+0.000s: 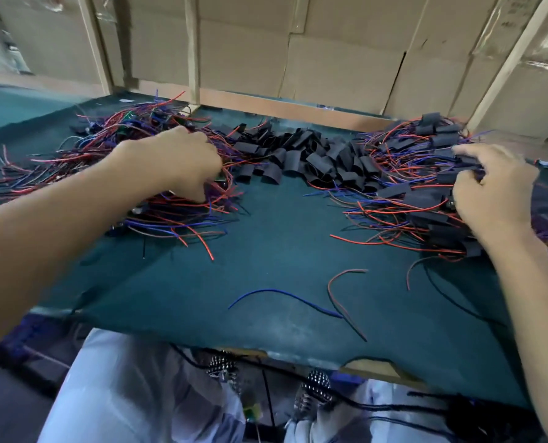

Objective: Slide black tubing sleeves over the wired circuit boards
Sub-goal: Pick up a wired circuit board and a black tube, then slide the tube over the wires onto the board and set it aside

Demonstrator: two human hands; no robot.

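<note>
On the dark green tabletop (276, 238), the left hand (183, 164) digs curled fingers into the tangled heap of red and blue wired circuit boards (132, 148); whether it grips one is hidden. Snagged wires could drag neighbours along. The loose pile of black tubing sleeves (301, 158) lies between. The right hand (493, 183) clutches sleeved boards (426, 199). Stray wires (298, 298) lie nearer.

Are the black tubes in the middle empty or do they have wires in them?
Mostly empty. The black tubes lie in a loose heap with no wires coming out. Those in the right pile are mixed with wires.
</note>
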